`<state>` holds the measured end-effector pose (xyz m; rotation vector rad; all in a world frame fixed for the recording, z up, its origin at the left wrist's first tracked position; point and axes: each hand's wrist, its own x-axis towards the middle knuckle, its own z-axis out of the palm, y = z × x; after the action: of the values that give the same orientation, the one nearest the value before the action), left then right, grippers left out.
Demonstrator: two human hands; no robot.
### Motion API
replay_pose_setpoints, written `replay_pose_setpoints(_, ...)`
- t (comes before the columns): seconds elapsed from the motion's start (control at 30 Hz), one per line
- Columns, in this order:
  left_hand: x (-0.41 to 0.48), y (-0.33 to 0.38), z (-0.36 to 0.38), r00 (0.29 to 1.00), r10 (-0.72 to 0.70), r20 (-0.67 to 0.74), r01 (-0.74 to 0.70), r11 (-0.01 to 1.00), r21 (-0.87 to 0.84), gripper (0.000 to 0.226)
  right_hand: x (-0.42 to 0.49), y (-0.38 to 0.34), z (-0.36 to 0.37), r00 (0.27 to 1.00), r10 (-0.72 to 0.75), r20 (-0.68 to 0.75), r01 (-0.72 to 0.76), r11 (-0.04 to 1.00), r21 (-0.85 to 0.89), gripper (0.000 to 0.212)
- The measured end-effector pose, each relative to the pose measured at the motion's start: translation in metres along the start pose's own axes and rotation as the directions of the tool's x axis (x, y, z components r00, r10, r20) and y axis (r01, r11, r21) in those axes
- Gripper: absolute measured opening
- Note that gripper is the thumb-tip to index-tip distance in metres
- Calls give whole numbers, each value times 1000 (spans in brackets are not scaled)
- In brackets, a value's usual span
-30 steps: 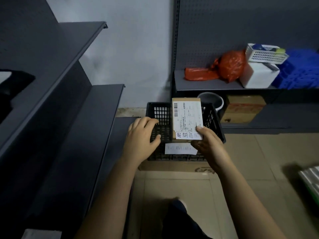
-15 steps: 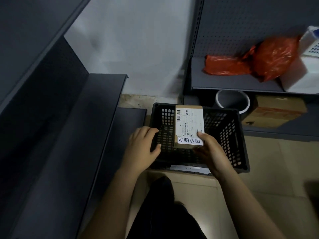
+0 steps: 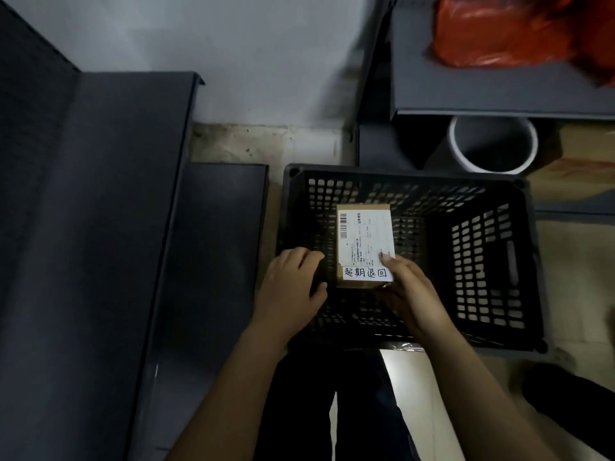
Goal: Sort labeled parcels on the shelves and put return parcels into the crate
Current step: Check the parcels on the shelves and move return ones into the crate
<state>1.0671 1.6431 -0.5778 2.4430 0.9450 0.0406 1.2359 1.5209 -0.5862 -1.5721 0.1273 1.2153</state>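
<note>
One return parcel is nearly dealt with: the small brown cardboard parcel (image 3: pixel 364 247), carrying a white printed shipping label and a handwritten white sticker, hangs inside the mouth of the black perforated plastic crate (image 3: pixel 482 261), toward its left wall. I cannot tell whether it touches the bottom yet. My right grip (image 3: pixel 412 294) is grasping the parcel at its near right corner, thumb on the label and fingers under the edge. My left grip (image 3: pixel 289 287) is curled over the crate's left rim and steadies it. I judge the placing step as almost finished, since only the release and withdrawal remain for this parcel. How much sorting is left on the dark grey metal shelves (image 3: pixel 116 227) to my left I cannot say from this view. The crate stands on the floor below another shelf, which holds a red plastic bag (image 3: pixel 499 31), and a grey round bucket (image 3: pixel 492 144) sits just past its far right corner. Compared with half a second ago, the parcel sits lower: its far edge was level with the crate's far rim and is now well below it. The head camera has also tipped down and closer, and both grips are placed as they were.
</note>
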Motion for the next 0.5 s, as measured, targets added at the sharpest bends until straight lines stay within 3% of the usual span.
replay_pose_setpoints(0.1,17,-13,35,997,-47,65,50,998,-46,44,39,13,-3,1000,25,-9,-25,999,-38,39)
replay_pose_setpoints(0.27,47,-25,92,965,-122,232,189,938,-291,63,103,39,-9,996,81,30,-76,987,-140,54)
replay_pose_setpoints(0.37,61,-34,121,950,-169,261,263,884,-387,74,135,55,-11,995,94,28,-89,985,-149,45)
replay_pose_setpoints(0.5,73,-49,156,920,-233,315,349,853,-388,96,175,72,-3,991,124,51,-112,976,-189,41)
